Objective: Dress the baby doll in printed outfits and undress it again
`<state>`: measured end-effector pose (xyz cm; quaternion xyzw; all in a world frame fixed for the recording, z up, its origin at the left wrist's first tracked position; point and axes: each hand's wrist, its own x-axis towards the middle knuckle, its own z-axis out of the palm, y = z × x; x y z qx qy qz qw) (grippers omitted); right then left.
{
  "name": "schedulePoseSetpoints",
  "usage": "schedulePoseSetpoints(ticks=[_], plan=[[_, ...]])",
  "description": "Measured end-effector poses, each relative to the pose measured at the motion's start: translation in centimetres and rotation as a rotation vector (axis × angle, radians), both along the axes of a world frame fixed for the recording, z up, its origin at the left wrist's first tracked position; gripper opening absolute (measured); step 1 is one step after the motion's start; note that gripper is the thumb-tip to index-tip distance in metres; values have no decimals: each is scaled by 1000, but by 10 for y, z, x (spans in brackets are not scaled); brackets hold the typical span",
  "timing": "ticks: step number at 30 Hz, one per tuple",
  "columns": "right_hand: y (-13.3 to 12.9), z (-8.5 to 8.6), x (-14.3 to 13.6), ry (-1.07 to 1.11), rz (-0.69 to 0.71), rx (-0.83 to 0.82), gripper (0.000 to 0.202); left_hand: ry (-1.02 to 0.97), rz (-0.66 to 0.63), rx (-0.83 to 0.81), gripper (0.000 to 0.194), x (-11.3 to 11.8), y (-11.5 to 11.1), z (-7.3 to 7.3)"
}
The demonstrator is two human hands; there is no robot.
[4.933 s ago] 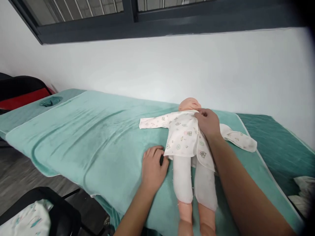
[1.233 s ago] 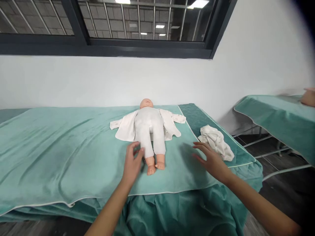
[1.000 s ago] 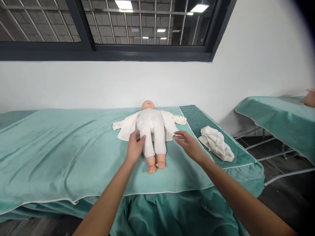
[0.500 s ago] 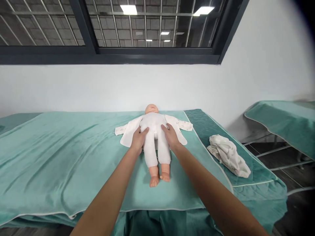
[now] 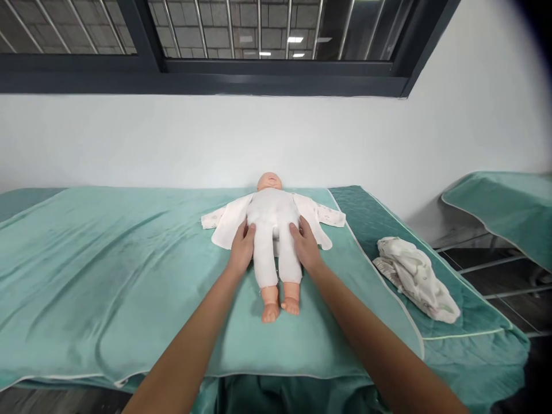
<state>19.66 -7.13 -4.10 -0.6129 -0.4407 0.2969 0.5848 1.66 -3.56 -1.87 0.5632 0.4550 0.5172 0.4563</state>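
A baby doll (image 5: 272, 210) with a white cloth body lies on its back on the green bed cover (image 5: 172, 287), head toward the wall and bare feet toward me. Under it a small white jacket (image 5: 230, 221) is spread open, its patterned sleeves out to both sides. My left hand (image 5: 242, 246) holds the doll's hip on the left, thumb on top. On the other hip, my right hand (image 5: 305, 244) grips in the same way. The fingertips of both hands are partly hidden beside the doll.
A crumpled white patterned cloth (image 5: 416, 279) lies on the darker green mattress (image 5: 466, 339) at the right. Behind the bed is a white wall with a dark-framed window (image 5: 280, 77). Another green-covered surface (image 5: 509, 201) stands at the far right.
The view has tilted down and shifted slightly. Both hands remain at the doll's hips; my right hand's grip has moved a little outward, toward the side of the hip.
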Motion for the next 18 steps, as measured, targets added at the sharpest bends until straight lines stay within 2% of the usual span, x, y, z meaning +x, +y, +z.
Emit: schedulePoseSetpoints(ticks=[5, 9, 11, 13, 15, 16, 18], plan=[[-37, -4, -7, -54, 72, 106, 63, 94, 4, -87, 55, -14, -22, -4], [-64, 5, -8, -129, 134, 88, 54, 45, -76, -139, 51, -23, -21, 1], [-72, 10, -1, -169, 147, 42, 53, 25, -33, -85, 44, -38, -9, 1], [-72, 15, 16, -212, 115, 15, 51, 115, 143, 55, 38, -60, 11, -1], [-60, 19, 43, -266, 23, 41, 48, 376, 383, 172, 40, -85, 37, -5], [-50, 19, 59, -294, -49, 71, 46, 528, 454, 168, 46, -96, 49, -7], [-24, 17, 93, -402, -246, 37, 48, 718, 452, 133, 56, -112, 71, -9]])
